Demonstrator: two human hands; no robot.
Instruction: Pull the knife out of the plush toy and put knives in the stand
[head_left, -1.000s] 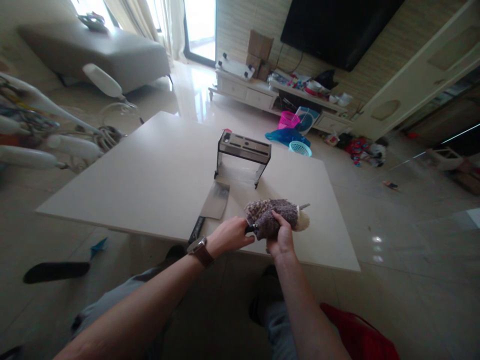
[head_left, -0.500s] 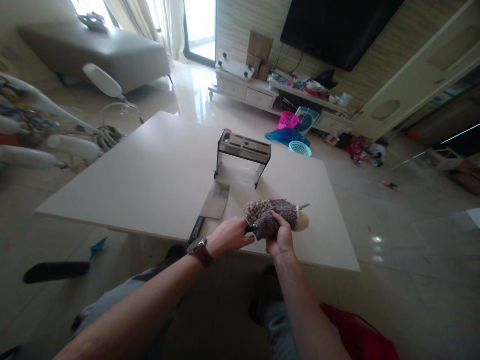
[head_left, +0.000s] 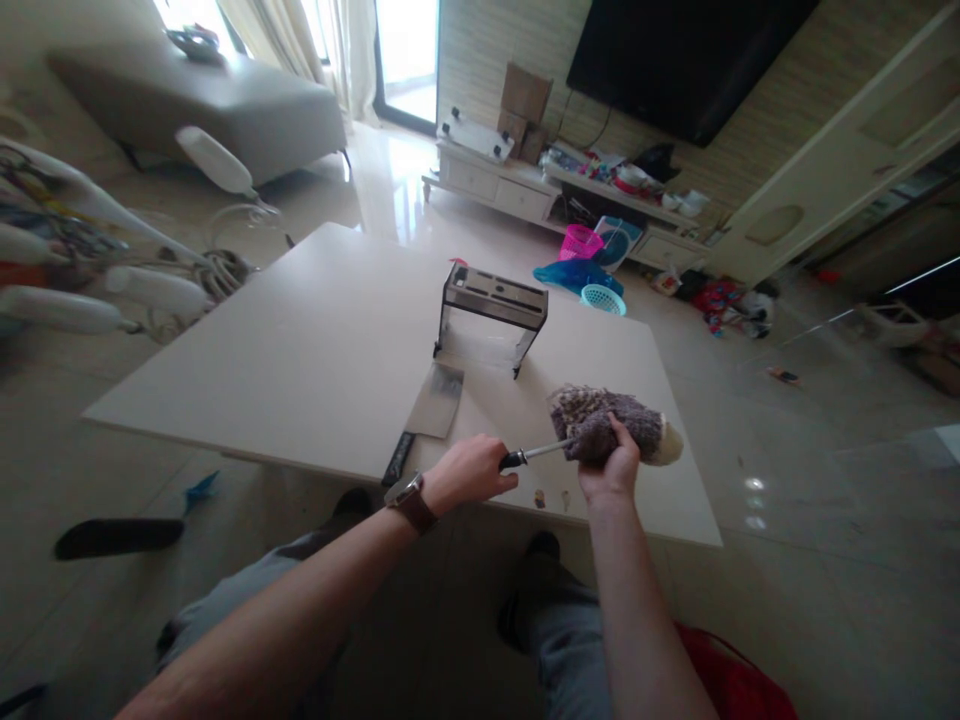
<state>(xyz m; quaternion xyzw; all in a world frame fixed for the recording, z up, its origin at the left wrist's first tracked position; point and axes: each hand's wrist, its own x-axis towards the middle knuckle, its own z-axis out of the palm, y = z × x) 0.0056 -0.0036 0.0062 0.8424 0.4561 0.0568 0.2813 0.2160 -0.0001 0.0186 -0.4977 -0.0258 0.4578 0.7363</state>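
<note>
My left hand (head_left: pixel 469 473) is closed round the dark handle of a thin knife (head_left: pixel 541 453), whose bare metal blade runs right into a fuzzy brown and cream cloth (head_left: pixel 611 432). My right hand (head_left: pixel 613 468) grips that cloth around the blade's far part, near the table's front edge. A cleaver (head_left: pixel 429 405) lies flat on the table just left of my left hand. Behind it stands a dark knife rack (head_left: pixel 491 308) with slots on top.
The pale square table (head_left: pixel 300 350) fills the middle. Two small crumbs (head_left: pixel 551 496) lie by the front edge. A drying rack (head_left: pixel 90 270) stands at left, a grey sofa (head_left: pixel 202 100) behind. A TV unit (head_left: pixel 555 190) with baskets is at the back; something red (head_left: pixel 720 670) lies on the floor by my right leg.
My right hand has slid the cloth to the right along the knife, so a stretch of bare blade shows between my hands. The left hand stayed on the handle.
</note>
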